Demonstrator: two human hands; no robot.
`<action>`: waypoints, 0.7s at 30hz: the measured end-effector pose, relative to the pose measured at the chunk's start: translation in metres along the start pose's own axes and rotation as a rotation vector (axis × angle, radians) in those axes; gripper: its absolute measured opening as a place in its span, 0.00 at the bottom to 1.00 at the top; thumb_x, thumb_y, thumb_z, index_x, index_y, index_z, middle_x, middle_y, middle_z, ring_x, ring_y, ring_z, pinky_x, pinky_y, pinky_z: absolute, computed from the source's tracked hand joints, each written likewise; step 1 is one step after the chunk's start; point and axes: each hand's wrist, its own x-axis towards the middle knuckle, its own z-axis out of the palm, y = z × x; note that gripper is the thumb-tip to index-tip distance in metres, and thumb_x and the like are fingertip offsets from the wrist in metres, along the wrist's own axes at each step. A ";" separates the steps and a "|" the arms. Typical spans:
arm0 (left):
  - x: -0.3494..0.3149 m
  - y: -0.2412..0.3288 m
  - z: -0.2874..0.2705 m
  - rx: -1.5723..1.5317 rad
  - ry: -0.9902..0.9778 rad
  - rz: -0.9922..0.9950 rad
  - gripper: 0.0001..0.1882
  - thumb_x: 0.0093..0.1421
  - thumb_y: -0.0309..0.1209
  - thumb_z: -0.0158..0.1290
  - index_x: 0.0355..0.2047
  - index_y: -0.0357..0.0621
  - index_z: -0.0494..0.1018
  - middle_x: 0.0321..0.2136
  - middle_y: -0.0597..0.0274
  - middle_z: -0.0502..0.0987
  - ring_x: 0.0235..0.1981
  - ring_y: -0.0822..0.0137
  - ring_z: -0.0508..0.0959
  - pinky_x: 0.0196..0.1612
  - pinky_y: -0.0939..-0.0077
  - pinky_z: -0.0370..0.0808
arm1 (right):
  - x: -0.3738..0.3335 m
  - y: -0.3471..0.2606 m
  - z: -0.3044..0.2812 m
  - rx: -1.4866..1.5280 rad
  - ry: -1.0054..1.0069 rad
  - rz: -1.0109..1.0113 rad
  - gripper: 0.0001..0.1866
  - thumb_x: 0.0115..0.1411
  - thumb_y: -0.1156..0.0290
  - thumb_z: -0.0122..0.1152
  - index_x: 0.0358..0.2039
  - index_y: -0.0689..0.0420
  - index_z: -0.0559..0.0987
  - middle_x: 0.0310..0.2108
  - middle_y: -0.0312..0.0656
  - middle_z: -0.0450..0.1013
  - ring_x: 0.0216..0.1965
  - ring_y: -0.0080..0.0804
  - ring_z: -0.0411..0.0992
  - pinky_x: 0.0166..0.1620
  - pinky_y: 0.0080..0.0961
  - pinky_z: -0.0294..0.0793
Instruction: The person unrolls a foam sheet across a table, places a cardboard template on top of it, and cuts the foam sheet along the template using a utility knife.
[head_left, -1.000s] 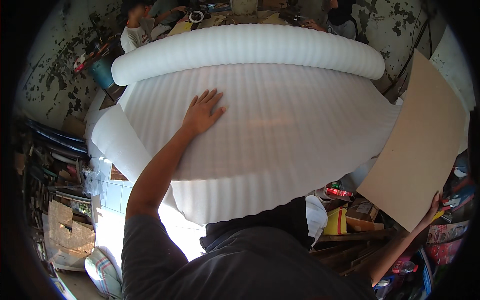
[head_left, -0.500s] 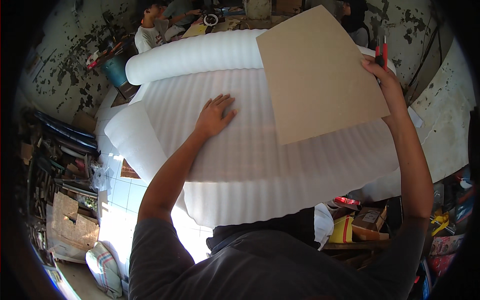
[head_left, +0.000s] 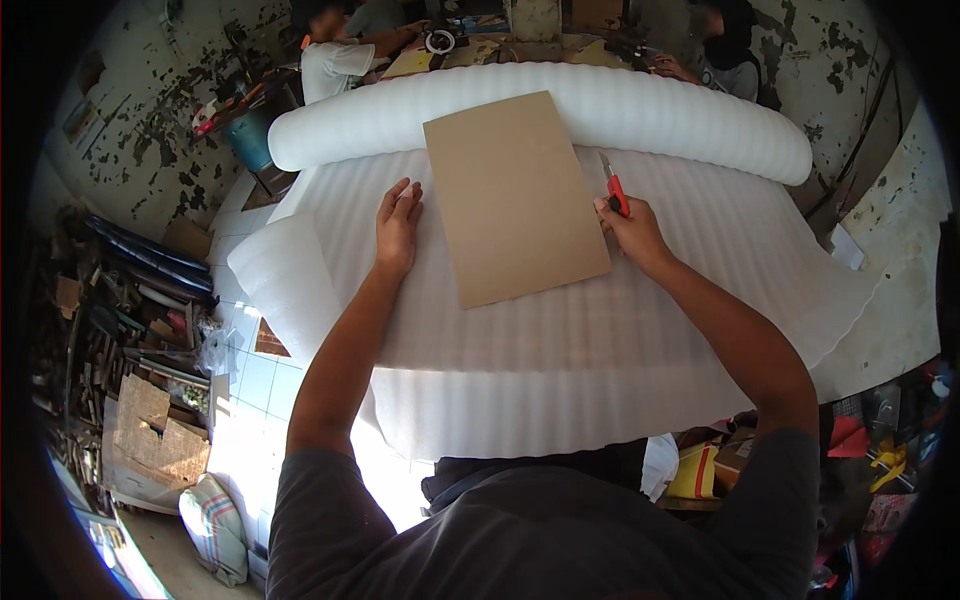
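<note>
A flat brown cardboard sheet point(head_left: 517, 205) lies tilted over the white foam sheet point(head_left: 480, 335), its far end reaching across the foam roll point(head_left: 640, 105). My right hand point(head_left: 632, 232) is closed around a red box cutter point(head_left: 616, 192), whose blade points away from me. The thumb of that hand also meets the cardboard's right edge. To the left of the cardboard, my left hand point(head_left: 398, 222) hovers or rests over the foam with its fingers loosely stretched, holding nothing. A small gap separates it from the cardboard's left edge.
At the far side, one person point(head_left: 340, 55) sits at left and another point(head_left: 728, 60) at right, by a cluttered worktable. A teal bucket point(head_left: 248, 138) stands beyond the foam's left end. Scrap and cardboard boxes point(head_left: 155, 430) pile up at left; a woven sack point(head_left: 213, 530) stands near them.
My right hand has brought the cardboard left and down onto the foam, uncovering the roll's right part. My left hand has shifted slightly left and lifted from its flat position.
</note>
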 end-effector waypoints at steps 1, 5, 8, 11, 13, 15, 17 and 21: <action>0.000 0.000 0.000 0.002 0.001 -0.005 0.29 0.76 0.40 0.48 0.69 0.32 0.60 0.67 0.40 0.67 0.72 0.53 0.63 0.75 0.58 0.59 | -0.004 -0.003 -0.001 0.024 0.035 0.030 0.18 0.72 0.55 0.60 0.44 0.59 0.83 0.23 0.38 0.79 0.14 0.18 0.63 0.19 0.23 0.62; 0.013 0.000 0.006 0.167 -0.023 -0.057 0.29 0.75 0.39 0.50 0.67 0.30 0.62 0.64 0.44 0.70 0.68 0.57 0.68 0.72 0.62 0.63 | 0.010 0.010 -0.015 0.128 0.006 -0.022 0.18 0.72 0.56 0.60 0.45 0.60 0.83 0.22 0.38 0.79 0.14 0.17 0.62 0.19 0.22 0.63; 0.028 -0.007 0.018 0.256 0.033 -0.115 0.27 0.76 0.39 0.50 0.64 0.29 0.65 0.60 0.47 0.74 0.63 0.60 0.73 0.68 0.65 0.68 | 0.025 0.021 -0.020 0.144 0.046 -0.074 0.19 0.73 0.55 0.60 0.45 0.61 0.82 0.23 0.39 0.79 0.14 0.17 0.63 0.19 0.22 0.64; 0.062 -0.020 0.003 0.338 0.145 -0.086 0.23 0.74 0.39 0.51 0.59 0.31 0.70 0.52 0.53 0.79 0.52 0.64 0.77 0.59 0.69 0.73 | 0.057 0.015 -0.002 0.230 0.129 -0.157 0.21 0.73 0.53 0.60 0.46 0.61 0.82 0.24 0.40 0.79 0.14 0.17 0.64 0.19 0.22 0.65; 0.072 -0.022 0.009 0.386 0.177 -0.043 0.21 0.73 0.39 0.52 0.56 0.33 0.74 0.47 0.57 0.82 0.44 0.67 0.79 0.54 0.71 0.75 | 0.073 0.016 0.002 0.346 0.208 -0.202 0.23 0.73 0.51 0.59 0.47 0.61 0.81 0.25 0.40 0.78 0.16 0.18 0.65 0.20 0.21 0.67; 0.078 -0.028 0.022 0.611 0.241 0.024 0.20 0.70 0.39 0.55 0.51 0.33 0.77 0.44 0.51 0.84 0.43 0.62 0.83 0.50 0.68 0.77 | 0.083 0.028 0.008 0.374 0.215 -0.179 0.23 0.73 0.50 0.58 0.47 0.61 0.81 0.25 0.40 0.78 0.16 0.18 0.66 0.21 0.21 0.68; 0.066 -0.028 0.042 0.775 0.186 0.087 0.19 0.68 0.39 0.56 0.49 0.33 0.78 0.44 0.48 0.85 0.44 0.58 0.84 0.49 0.65 0.78 | 0.084 0.038 0.006 0.404 0.226 -0.152 0.24 0.73 0.49 0.58 0.47 0.61 0.80 0.25 0.40 0.78 0.17 0.18 0.66 0.22 0.21 0.68; 0.049 -0.010 0.033 0.929 0.057 0.214 0.20 0.63 0.36 0.60 0.47 0.31 0.78 0.43 0.42 0.84 0.43 0.49 0.85 0.49 0.60 0.79 | 0.083 0.037 0.003 0.503 0.186 -0.153 0.24 0.73 0.49 0.57 0.46 0.61 0.80 0.26 0.40 0.78 0.19 0.18 0.67 0.23 0.21 0.68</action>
